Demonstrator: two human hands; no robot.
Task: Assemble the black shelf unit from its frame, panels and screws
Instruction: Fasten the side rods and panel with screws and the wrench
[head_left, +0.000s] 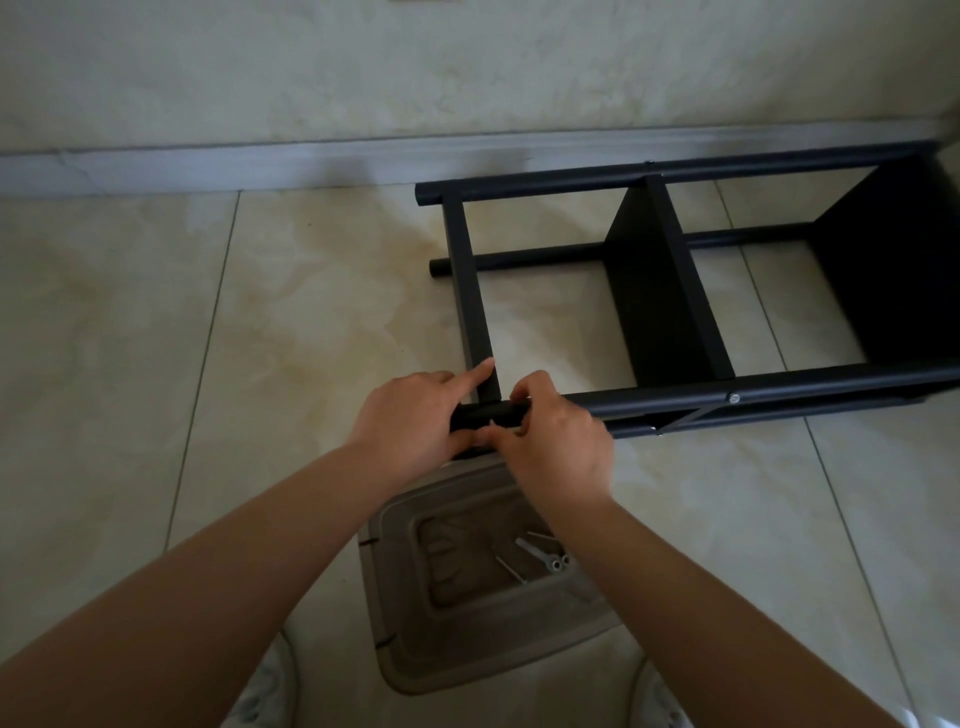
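The black shelf unit (675, 291) lies on its side on the tiled floor, with two panels fitted between its round tubes. My left hand (410, 421) grips the near tube's left end (491, 414), its index finger stretched along the black end crossbar (470, 291). My right hand (556, 441) has its fingers curled at the same tube end, just right of the left hand; what it pinches is hidden. A silver screw head (733, 398) shows farther right on the near tube. Several loose silver screws (540, 558) lie on a beige stool.
The beige plastic stool (415, 644) stands right under my forearms, touching the shelf's near left corner. A wall and grey skirting board (208, 166) run behind the shelf. White shoes (270, 691) show at the bottom edge. Bare tiles spread to the left.
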